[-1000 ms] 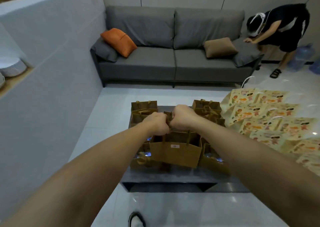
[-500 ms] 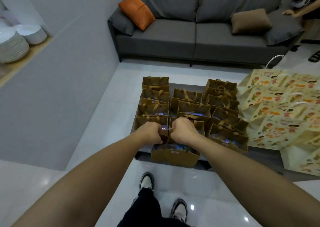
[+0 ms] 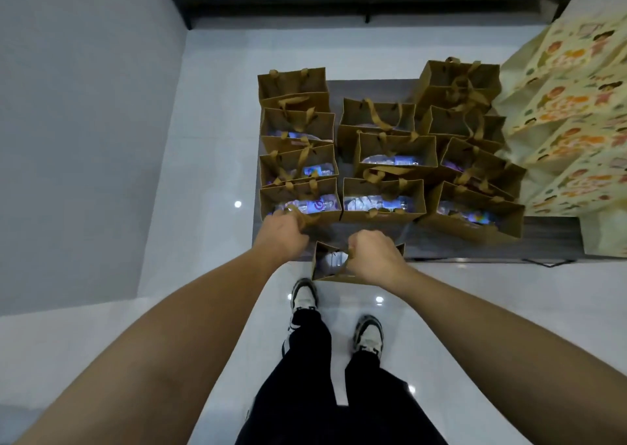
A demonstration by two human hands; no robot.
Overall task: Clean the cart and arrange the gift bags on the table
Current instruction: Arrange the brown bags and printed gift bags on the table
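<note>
Several brown paper gift bags [image 3: 383, 200] with ribbon handles stand in three rows on a low dark table [image 3: 546, 237]; bottles show inside them. One more brown bag [image 3: 330, 263] sits at the table's front edge, partly over the floor. My right hand [image 3: 373, 258] is closed on its handle. My left hand [image 3: 283, 237] is closed on a brown ribbon handle to the bag's left, beside the front-left bag [image 3: 298, 200]. Which bag that ribbon belongs to I cannot tell.
Yellow cartoon-printed bags [image 3: 576, 112] lie overlapping on the table's right side. A grey wall [image 3: 84, 105] runs along the left. The sofa's dark base [image 3: 339, 0] is behind the table. My shoes [image 3: 305, 298] stand on glossy white floor right before the table.
The view has tilted down, losing the sofa and the other person. The held bag has come down to the table's front edge, and my hands have moved apart.
</note>
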